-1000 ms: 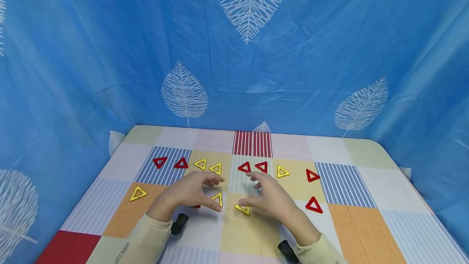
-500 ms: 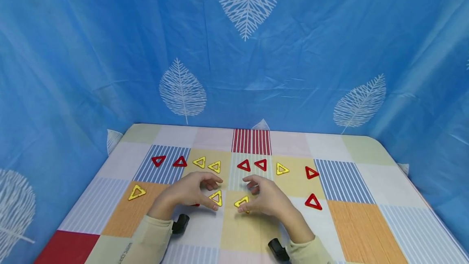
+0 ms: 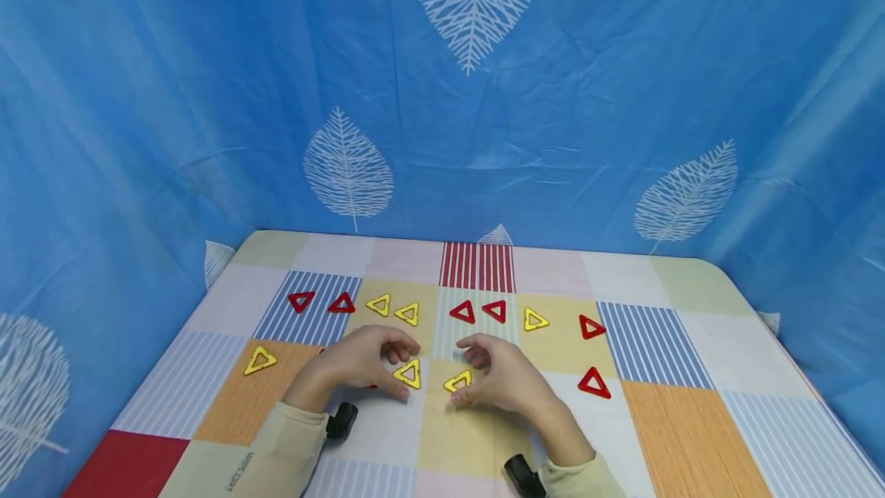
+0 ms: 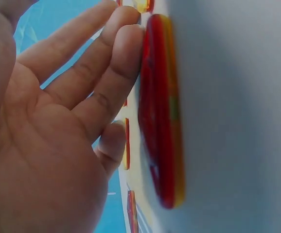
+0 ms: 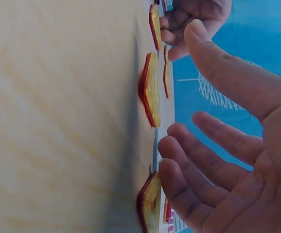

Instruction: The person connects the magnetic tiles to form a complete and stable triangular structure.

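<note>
My left hand [image 3: 356, 360] hovers with curved, relaxed fingers over the table's near middle, holding nothing. A yellow hollow triangle [image 3: 417, 373] lies by its fingertips, and a mostly hidden red one sits under the palm. In the left wrist view the fingers come close to a two-layered red and yellow triangle [image 4: 159, 111]; whether they touch it I cannot tell. My right hand [image 3: 508, 376] has the same loose curve and holds nothing. Its thumb overlaps another yellow triangle [image 3: 456, 381] in the head view. The right wrist view shows a triangle [image 5: 151, 92] edge-on, beyond the fingers.
Behind the hands runs a row of red and yellow triangles, including a red one [image 3: 462, 312] and a yellow one [image 3: 535, 320]. A yellow triangle [image 3: 260, 360] lies at left, a red one [image 3: 594, 383] at right. A blue curtain [image 3: 567, 98] hangs behind the patchwork-covered table [image 3: 691, 436].
My right hand has shifted slightly nearer to me, its fingertips drawing back from the red triangle. The left hand has barely moved. The triangles lie where they were.
</note>
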`<state>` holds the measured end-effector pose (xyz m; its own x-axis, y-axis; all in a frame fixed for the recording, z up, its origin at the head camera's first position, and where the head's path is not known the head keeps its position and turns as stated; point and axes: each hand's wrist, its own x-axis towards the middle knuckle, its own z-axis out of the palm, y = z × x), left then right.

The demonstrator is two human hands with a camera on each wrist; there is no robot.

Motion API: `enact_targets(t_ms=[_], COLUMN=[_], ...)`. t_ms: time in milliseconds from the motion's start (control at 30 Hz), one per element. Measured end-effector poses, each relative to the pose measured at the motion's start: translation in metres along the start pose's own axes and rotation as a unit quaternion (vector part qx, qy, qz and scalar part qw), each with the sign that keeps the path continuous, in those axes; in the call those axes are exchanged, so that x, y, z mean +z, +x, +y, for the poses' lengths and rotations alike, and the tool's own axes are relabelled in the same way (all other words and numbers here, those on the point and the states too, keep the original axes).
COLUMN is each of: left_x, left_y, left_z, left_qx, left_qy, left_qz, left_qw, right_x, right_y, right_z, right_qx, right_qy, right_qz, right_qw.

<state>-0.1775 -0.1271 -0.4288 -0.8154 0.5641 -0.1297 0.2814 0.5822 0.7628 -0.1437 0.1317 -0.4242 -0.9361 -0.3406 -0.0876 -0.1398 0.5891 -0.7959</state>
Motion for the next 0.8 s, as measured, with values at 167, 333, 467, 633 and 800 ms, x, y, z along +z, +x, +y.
enact_targets(t_ms=[167, 333, 467, 633, 800], left_x=[0.002, 0.004, 0.005, 0.004, 0.002], left_y=[-0.001, -0.002, -0.003, -0.002, -0.002], left_z=[-0.001, -0.001, 0.0, 0.001, 0.001], left_qx=[-0.006, -0.022, -0.034, -0.03, -0.025], left_qy=[0.007, 0.017, 0.026, 0.027, 0.042], left_qz=[0.003, 0.003, -0.002, -0.004, 0.001], left_qw=[1.0, 0.9996, 0.9991, 0.9992, 0.9988], right_x=[0.002, 0.005, 0.008, 0.01, 0.01], right_y=[-0.001, -0.002, -0.002, -0.001, -0.001], right_z=[-0.001, -0.001, 0.0, 0.0, -0.001], right_qx=[-0.013, -0.018, -0.035, -0.052, -0.055], right_qy=[-0.002, -0.016, -0.036, -0.059, -0.073], right_qz=[-0.009, -0.025, -0.031, -0.027, -0.021], right_qw=[0.9999, 0.9994, 0.9983, 0.9966, 0.9956])
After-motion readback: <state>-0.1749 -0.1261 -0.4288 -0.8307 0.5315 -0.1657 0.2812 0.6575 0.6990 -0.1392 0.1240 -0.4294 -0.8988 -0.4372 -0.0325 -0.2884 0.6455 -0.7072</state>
